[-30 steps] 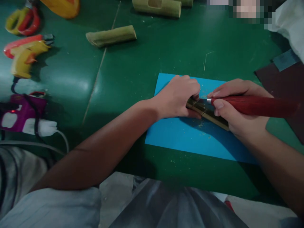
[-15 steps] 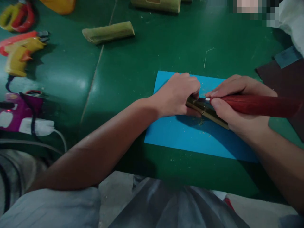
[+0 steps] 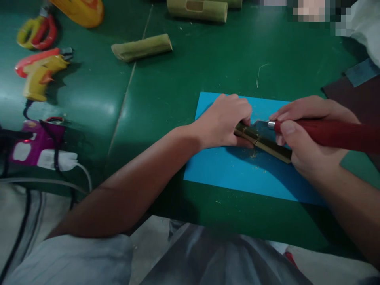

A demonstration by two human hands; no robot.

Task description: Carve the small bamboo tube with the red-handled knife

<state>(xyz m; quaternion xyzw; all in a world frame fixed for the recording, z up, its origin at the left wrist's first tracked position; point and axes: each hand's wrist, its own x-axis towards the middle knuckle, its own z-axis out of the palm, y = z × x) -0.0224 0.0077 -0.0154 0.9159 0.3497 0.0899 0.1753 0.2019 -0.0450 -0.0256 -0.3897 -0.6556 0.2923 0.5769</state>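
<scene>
My left hand (image 3: 227, 120) is closed around the near end of a dark, olive-brown bamboo piece (image 3: 271, 149) with a ring-like joint across it. In my right hand (image 3: 314, 134) is a carving knife (image 3: 332, 134) with a thick red wooden handle and a silver collar. Its thin blade points left, close above the bamboo beside my left fingers; whether it touches cannot be told. Under both hands lies a blue sheet (image 3: 219, 168) scattered with small shavings.
On the green table (image 3: 166, 118) are a cut bamboo length (image 3: 144, 47), a notched bamboo tube (image 3: 197, 10), red-yellow scissors (image 3: 38, 33), a yellow glue gun (image 3: 38, 81) and a purple power strip (image 3: 44, 136) with cables. Dark sheets (image 3: 354, 95) lie at the right, near another person.
The knife and my right hand have drawn back to the right, showing more blade and bamboo. My left hand keeps its hold. The whole view has shifted slightly.
</scene>
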